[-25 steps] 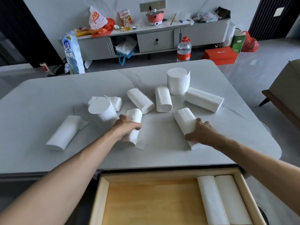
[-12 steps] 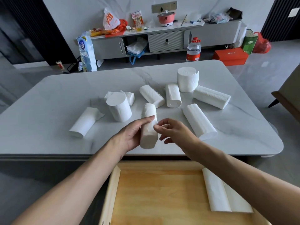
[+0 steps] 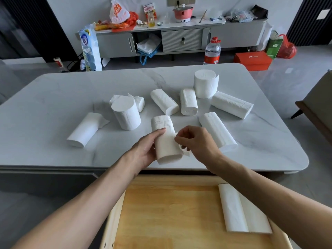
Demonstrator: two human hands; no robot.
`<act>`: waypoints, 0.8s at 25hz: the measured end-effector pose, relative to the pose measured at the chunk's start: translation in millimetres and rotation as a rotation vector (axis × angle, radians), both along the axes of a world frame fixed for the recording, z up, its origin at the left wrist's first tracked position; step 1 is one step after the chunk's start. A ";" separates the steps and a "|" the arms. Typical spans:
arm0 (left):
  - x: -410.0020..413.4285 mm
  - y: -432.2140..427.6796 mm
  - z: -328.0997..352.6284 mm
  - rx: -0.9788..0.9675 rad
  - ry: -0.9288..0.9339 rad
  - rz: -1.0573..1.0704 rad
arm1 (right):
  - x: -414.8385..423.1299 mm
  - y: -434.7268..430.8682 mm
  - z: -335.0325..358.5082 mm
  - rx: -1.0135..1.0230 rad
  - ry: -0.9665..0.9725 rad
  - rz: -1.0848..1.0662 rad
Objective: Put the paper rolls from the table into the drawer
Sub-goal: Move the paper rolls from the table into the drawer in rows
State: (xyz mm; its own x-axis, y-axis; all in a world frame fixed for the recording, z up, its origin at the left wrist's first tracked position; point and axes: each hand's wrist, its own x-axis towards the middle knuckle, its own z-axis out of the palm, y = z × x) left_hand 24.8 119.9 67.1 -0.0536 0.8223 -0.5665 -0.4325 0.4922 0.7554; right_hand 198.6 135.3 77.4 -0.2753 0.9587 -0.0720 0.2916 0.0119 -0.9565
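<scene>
My left hand (image 3: 145,150) grips a white paper roll (image 3: 166,141) from its left side, above the table's near edge. My right hand (image 3: 196,142) pinches the loose end of that roll's sheet on its right side. Several more white rolls lie or stand on the marble table (image 3: 53,97): one lying at the left (image 3: 84,129), one upright (image 3: 126,114), one lying by my right wrist (image 3: 215,130), others further back. The open wooden drawer (image 3: 170,212) below the table edge holds two rolls (image 3: 240,211) at its right side.
A chair (image 3: 318,106) stands at the table's right. Behind the table are a low grey cabinet (image 3: 181,38) with clutter on top, a water bottle (image 3: 212,51), a pack of rolls (image 3: 89,47) and an orange box (image 3: 253,60) on the floor.
My left hand lifted a roll off the table and brought it toward the near edge. My right hand left the roll on the right and came over to pinch the held roll's loose sheet.
</scene>
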 end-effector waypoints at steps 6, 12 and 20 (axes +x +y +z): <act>-2.6 -1.3 -4.5 0.002 -0.146 -0.008 | 9.5 10.6 -14.4 0.092 -0.087 0.021; -2.3 -2.0 -10.3 -0.029 -0.101 -0.027 | 67.5 68.3 -40.1 0.162 -0.947 -0.116; -4.6 -24.6 -10.2 0.108 -0.447 -0.048 | 84.1 25.6 -15.9 -0.586 0.256 -0.034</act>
State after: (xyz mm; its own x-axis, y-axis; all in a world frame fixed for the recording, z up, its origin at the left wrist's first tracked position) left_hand 20.1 95.3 56.9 0.2159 0.8737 -0.4359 -0.7065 0.4479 0.5479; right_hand 282.7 161.0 61.5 -0.3232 0.7890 -0.5225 0.0438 -0.5391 -0.8411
